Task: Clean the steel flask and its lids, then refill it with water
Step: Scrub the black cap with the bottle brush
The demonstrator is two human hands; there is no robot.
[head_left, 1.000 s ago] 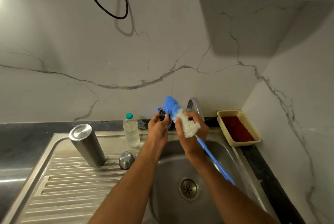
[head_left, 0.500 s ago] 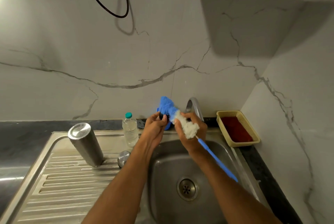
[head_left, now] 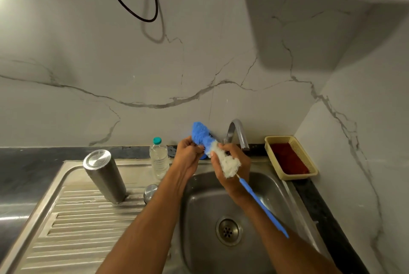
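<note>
Marble walls back the sink (head_left: 276, 187), where the right hand (head_left: 232, 169) closes its grip on the brush (head_left: 225, 161) to scrub something small pinched, mostly hidden, in the left hand (head_left: 188, 152), while the flask (head_left: 104, 176) drains inverted at the surface's back edge.

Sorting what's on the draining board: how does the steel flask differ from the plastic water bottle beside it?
The steel flask is opaque brushed metal; the plastic bottle is clear. The flask looks wider and taller than the bottle. The flask stands inverted, flat base up, on the ribbed drainboard, while the bottle stands cap up, its teal cap on, nearer the wall. Both are upright cylinders left of the basin, untouched by either hand.
</note>
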